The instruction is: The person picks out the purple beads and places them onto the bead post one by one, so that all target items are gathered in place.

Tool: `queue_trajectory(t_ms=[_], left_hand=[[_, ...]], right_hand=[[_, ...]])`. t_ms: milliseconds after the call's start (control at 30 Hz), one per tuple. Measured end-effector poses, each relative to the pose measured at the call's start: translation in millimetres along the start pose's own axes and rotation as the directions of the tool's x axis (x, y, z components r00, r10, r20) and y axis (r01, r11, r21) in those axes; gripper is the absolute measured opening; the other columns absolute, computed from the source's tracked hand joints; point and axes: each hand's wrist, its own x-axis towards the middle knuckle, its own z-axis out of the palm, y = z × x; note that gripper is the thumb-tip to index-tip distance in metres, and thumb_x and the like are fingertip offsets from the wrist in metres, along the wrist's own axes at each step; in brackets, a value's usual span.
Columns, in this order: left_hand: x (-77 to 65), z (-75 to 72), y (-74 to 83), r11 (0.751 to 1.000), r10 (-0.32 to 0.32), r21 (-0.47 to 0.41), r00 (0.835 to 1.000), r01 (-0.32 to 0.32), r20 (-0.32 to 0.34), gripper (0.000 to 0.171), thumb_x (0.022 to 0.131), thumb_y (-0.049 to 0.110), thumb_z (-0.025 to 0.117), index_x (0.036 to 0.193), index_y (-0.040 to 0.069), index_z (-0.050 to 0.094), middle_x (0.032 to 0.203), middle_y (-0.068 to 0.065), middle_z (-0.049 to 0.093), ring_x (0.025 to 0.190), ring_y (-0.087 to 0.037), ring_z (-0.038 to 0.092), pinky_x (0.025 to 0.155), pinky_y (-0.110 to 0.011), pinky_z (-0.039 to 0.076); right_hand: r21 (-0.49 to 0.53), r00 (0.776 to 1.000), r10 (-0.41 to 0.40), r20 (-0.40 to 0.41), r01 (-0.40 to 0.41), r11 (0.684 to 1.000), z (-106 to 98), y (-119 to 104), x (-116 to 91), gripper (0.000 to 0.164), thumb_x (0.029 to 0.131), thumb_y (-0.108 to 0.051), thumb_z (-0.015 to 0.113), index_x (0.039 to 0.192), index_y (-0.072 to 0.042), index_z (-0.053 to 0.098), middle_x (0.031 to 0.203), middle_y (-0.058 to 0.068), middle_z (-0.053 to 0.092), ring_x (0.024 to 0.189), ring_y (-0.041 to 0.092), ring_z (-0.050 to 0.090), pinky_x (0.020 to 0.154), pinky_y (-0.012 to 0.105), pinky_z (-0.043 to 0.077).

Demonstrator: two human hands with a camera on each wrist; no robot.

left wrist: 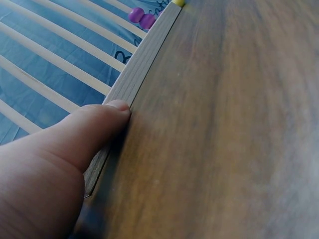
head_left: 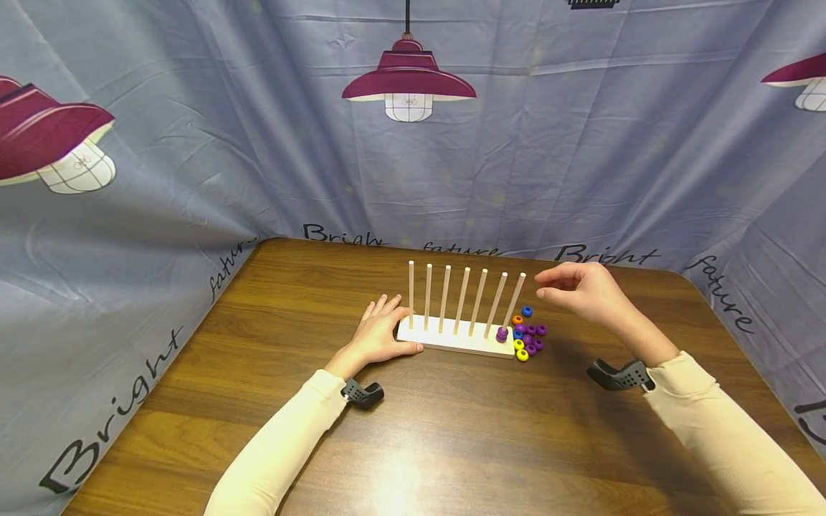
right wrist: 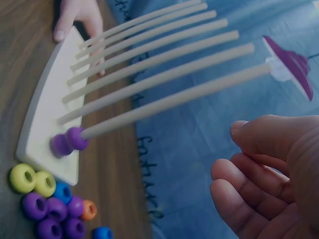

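A white wooden peg board (head_left: 454, 339) with a row of upright pegs stands on the table. My left hand (head_left: 376, 335) holds its left end, the thumb (left wrist: 107, 119) against the front edge and the other fingers towards the back. Two purple beads (right wrist: 69, 142) are stacked at the foot of the rightmost peg (head_left: 514, 301). My right hand (head_left: 584, 292) is raised just right of that peg's top, thumb and fingers bent and apart, with nothing visible between them. Loose purple beads (head_left: 528, 340), yellow beads (right wrist: 23, 178), blue beads (head_left: 527, 312) and an orange bead (head_left: 518, 319) lie beside the board's right end.
The brown wooden table (head_left: 452, 444) extends around the board on all sides. Grey-blue printed curtains (head_left: 516, 179) hang behind the table and at both sides. Each wrist wears a black camera mount (head_left: 621, 375).
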Motion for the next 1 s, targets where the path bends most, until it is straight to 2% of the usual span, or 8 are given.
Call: queue_trajectory(t_ms=[167, 500, 733, 1000], left_hand=[[0.8, 1.6, -1.6, 1.000, 0.000, 0.008, 1.000, 0.000, 0.002, 0.073, 0.079, 0.055, 0.079, 0.139, 0.018, 0.061, 0.164, -0.019, 0.037, 0.156, -0.044, 0.022, 0.129, -0.059, 0.012], [1.6, 1.1, -1.3, 1.000, 0.000, 0.005, 1.000, 0.000, 0.002, 0.072, 0.079, 0.055, 0.079, 0.139, 0.019, 0.061, 0.164, -0.019, 0.037, 0.157, -0.044, 0.021, 0.129, -0.059, 0.012], [1.3, 0.5, -1.4, 1.000, 0.007, 0.001, 1.000, -0.007, 0.001, 0.072, 0.079, 0.055, 0.079, 0.140, 0.019, 0.061, 0.164, -0.019, 0.036, 0.156, -0.044, 0.021, 0.129, -0.059, 0.012], [2.2, 2.0, -3.0, 1.000, 0.011, 0.007, 1.000, -0.011, -0.003, 0.073, 0.079, 0.056, 0.078, 0.140, 0.019, 0.061, 0.164, -0.019, 0.037, 0.156, -0.044, 0.022, 0.129, -0.059, 0.012]], right_hand=[[-0.006, 1.000, 0.016, -0.002, -0.016, 1.000, 8, 19, -3, 0.022, 0.087, -0.010, 0.077, 0.106, 0.002, 0.076, 0.097, 0.021, 0.078, 0.072, -0.012, 0.062, 0.062, 0.012, 0.052], [0.002, 0.998, 0.058, -0.026, -0.058, 0.998, 21, 48, -11, 0.024, 0.087, -0.009, 0.078, 0.106, 0.005, 0.076, 0.102, 0.025, 0.077, 0.074, -0.013, 0.061, 0.064, 0.010, 0.052], [0.003, 0.997, 0.073, 0.001, -0.073, 0.997, 32, 67, -14, 0.030, 0.087, -0.008, 0.077, 0.111, 0.011, 0.072, 0.103, 0.028, 0.076, 0.076, -0.016, 0.059, 0.065, 0.009, 0.052], [-0.007, 0.995, 0.098, 0.012, -0.098, 0.995, 42, 80, -19, 0.031, 0.086, -0.008, 0.078, 0.112, 0.009, 0.073, 0.103, 0.026, 0.077, 0.075, -0.016, 0.060, 0.065, 0.009, 0.052]])
